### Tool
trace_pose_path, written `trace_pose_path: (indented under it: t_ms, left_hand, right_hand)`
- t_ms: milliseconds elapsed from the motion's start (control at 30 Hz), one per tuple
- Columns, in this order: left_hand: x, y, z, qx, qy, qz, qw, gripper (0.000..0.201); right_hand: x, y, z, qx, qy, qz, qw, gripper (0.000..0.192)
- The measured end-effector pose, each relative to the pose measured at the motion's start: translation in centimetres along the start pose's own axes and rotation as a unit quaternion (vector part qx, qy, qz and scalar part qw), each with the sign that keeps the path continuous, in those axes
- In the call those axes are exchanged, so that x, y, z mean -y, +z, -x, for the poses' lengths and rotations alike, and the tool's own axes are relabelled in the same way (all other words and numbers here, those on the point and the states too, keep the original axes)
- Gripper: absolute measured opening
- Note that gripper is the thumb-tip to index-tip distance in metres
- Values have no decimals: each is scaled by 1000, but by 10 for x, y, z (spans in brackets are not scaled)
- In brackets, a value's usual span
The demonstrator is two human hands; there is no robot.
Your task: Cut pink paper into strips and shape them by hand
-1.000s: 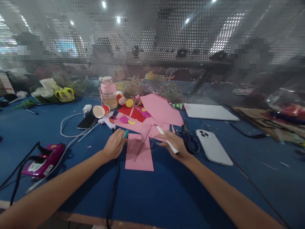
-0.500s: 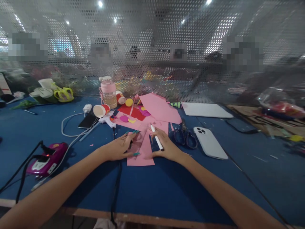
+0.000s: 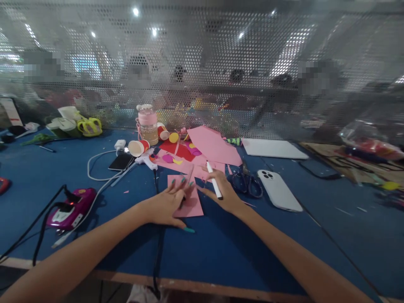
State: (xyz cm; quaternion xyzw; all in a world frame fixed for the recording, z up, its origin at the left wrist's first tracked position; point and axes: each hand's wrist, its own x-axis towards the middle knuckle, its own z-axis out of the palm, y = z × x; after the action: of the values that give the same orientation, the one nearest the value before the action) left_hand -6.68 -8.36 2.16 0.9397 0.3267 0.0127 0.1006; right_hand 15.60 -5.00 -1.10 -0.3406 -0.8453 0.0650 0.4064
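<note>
On blue table [image 3: 94, 235], flat pink paper [image 3: 193, 205]

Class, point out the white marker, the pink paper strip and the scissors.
white marker [image 3: 214, 185], head view, mid-barrel.
pink paper strip [image 3: 193, 205], head view, lower right part.
scissors [image 3: 248, 185], head view, handle loops.

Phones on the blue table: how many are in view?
2. A white phone lies face down right of the scissors; a dark phone lies by the white cable, left of the paper cup. Clutter may hide others.
</note>
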Motion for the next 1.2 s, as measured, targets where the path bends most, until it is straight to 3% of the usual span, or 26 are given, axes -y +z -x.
trace_pose_path:
  t_ms: [133, 333, 467, 600, 767, 867, 1033, 1200]
  left_hand:
    - [-11, 2, -2, 10, -3, -43, 999, 68]
    - [-1, 2, -5, -34, 2, -152, 988, 46]
    - [2, 4, -6, -74, -22, -149, 986, 46]
    - [5, 3, -4, -63, -40, -55, 996, 58]
    - [7, 2, -2, -36, -90, 39, 994, 74]
    - [6, 3, -2, -29, -76, 58, 995, 72]
    - [3, -3, -2, -20, -81, 27, 996, 62]
    - [-1, -8, -3, 0, -107, -40, 993, 56]
  right_hand:
    - [-5, 3, 3, -35, -15, 36, 999, 13]
    - [-8, 9, 5, -22, -27, 43, 998, 12]
    - [-7, 8, 4, -10, -20, 44, 999, 12]
    - [-5, 5, 3, 24, -11, 26, 999, 11]
    - [2, 1, 3, 154, -37, 41, 987, 11]
    - [8, 1, 2, 205, -51, 38, 977, 24]
    - [19, 4, 5, 232, -37, 29, 972, 63]
    - [26, 6, 8, 241, -13, 36, 970, 69]
